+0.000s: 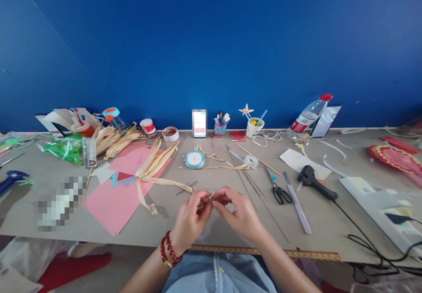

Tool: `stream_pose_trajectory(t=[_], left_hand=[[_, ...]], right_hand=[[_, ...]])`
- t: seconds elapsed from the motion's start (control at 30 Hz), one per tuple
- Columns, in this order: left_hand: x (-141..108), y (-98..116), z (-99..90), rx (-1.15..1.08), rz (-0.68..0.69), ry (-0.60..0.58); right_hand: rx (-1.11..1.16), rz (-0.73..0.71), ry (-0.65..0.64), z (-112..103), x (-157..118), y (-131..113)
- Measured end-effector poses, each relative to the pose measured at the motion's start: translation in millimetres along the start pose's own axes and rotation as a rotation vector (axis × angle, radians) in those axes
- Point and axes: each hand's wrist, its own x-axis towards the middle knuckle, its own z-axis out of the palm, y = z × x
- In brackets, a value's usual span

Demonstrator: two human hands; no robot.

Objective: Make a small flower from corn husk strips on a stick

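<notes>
You are holding both hands together over the near middle of the table (158, 236), and a small thin piece (212, 198) is sitting between their fingertips. Your left hand (191, 216) is gripping it from the left with thumb and fingers pinched, while your right hand (239, 210) is pinching it from the right; the fingers are hiding most of it, so you are not showing its full shape. Just beyond your left hand, the end of a pale husk strip (168, 182) is lying close to the knuckles; whether it is touching them is unclear. Its bundle (152, 163) is resting farther left, partly on pink paper (114, 205). Thin dark wires (246, 179) are lying near your right hand on its far right, with scissors (280, 193) lying farther right. Beyond both hands, a blue ribbon spool (194, 159) is lying flat.
</notes>
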Motion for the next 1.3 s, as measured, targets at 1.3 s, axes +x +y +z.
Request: stream_pose_trajectory(t=[1.3], left_hand=[[3.0, 1.2, -13.4, 0.009, -0.007, 0.085]], right_hand=[[0.839, 0.126, 0.212, 0.8, -4.2, 5.9]])
